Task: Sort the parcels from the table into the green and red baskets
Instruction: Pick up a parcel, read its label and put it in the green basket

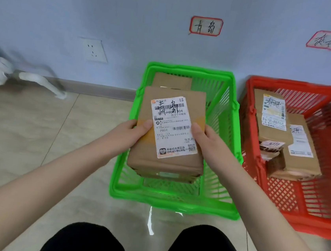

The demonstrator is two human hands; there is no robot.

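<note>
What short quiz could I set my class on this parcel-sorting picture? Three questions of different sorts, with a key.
1. True or false: the left hand and right hand both hold the parcel above the green basket.
2. Seen from the camera, the red basket stands: A) left of the green basket; B) right of it; C) behind it.
3. Which code is printed large on the parcel's label?
Key: 1 true; 2 B; 3 P804.
</note>
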